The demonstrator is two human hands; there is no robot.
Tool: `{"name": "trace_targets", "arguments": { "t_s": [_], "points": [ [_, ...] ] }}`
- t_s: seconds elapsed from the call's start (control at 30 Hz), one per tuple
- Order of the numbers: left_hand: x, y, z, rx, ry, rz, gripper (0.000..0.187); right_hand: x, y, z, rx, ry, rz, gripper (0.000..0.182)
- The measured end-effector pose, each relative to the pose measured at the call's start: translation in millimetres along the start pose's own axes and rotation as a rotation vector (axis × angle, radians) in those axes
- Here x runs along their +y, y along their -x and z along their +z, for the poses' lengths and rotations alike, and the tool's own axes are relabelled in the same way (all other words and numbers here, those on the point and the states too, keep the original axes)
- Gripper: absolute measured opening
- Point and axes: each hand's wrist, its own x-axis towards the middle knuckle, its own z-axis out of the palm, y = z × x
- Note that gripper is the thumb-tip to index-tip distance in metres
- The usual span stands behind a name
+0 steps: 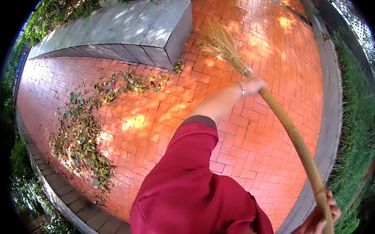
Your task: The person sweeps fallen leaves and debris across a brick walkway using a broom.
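Note:
A straw broom [293, 132] with a long bamboo handle runs from the upper middle to the lower right. Its bristle head [220, 41] is over the red brick paving near the end of the stone bench. My left hand [254, 85], with a bracelet at the wrist, is closed around the handle just below the binding. Lower right, my right hand [327, 213] has its fingers wrapped round the handle's upper part; some of that hand is hidden behind the pole. Fallen leaves and purple petals [82, 139] lie in a curved heap on the left.
A grey stone bench [158, 30] with a sharp corner stands at upper left. More leaves [134, 82] lie before it. A concrete kerb [332, 102] and grass [354, 120] edge the right side. A dark brick border [73, 200] bounds the lower left.

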Motion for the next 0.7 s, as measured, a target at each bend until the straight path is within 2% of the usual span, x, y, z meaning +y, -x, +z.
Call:
{"name": "trace_targets", "arguments": {
  "t_s": [0.07,0.13,0.2,0.27,0.3,0.33,0.37,0.43,0.5,0.53,0.57,0.6,0.63,0.67,0.7],
  "points": [
    [-43.6,11.0,4.0,0.028,-0.034,-0.077,0.005,30.1,-24.2,43.7,-0.185,0.058,0.030,0.047],
    [-67.4,26.9,15.6,0.186,-0.052,-0.249,0.004,48.4,-65.7,41.1,-0.248,0.030,0.050,0.046],
    [-47.2,51.9,33.8,0.201,0.018,-0.346,0.005,48.2,-105.2,17.6,-0.314,-0.034,0.122,0.043],
    [2.9,81.2,52.5,0.454,0.085,-0.303,0.009,29.8,-144.9,-23.0,-0.366,-0.095,0.156,0.040],
    [33.1,91.0,43.8,0.386,0.173,-0.300,0.012,17.1,-153.9,-50.5,-0.409,-0.129,0.143,0.040],
    [59.9,100.6,50.7,0.415,0.181,-0.276,0.010,5.7,-159.6,-78.1,-0.391,-0.165,0.142,0.040],
    [95.2,108.0,36.0,0.227,0.269,-0.329,0.009,-9.6,-157.9,-102.9,-0.367,-0.198,0.145,0.039],
    [152.1,118.2,23.5,0.013,0.411,-0.281,0.009,-42.0,-145.2,-151.9,-0.212,-0.162,0.146,0.037],
    [199.0,119.9,9.8,-0.146,0.476,-0.125,0.008,-57.6,-154.4,-307.2,-0.497,-0.480,0.138,0.027],
    [215.0,118.8,6.6,-0.142,0.475,-0.130,0.008,-81.4,-118.1,-218.3,-0.211,-0.367,-0.048,0.022],
    [230.4,117.0,5.6,-0.120,0.503,-0.004,0.008,-106.7,-81.1,-118.2,0.102,-0.192,-0.185,0.018],
    [245.4,115.7,5.7,-0.098,0.532,0.119,0.008,-121.2,-69.9,-163.5,0.024,-0.177,-0.149,0.019],
    [256.0,113.1,4.0,-0.096,0.534,0.105,0.008,-133.7,-59.4,-206.4,-0.056,-0.165,-0.113,0.021],
    [260.8,107.9,1.3,-0.115,0.462,0.149,0.009,-137.9,-43.7,-177.5,0.059,-0.262,-0.164,0.023],
    [264.5,103.2,-0.6,-0.137,0.392,0.197,0.010,-145.1,-32.6,-178.6,0.064,-0.275,-0.150,0.026]
  ]
}}
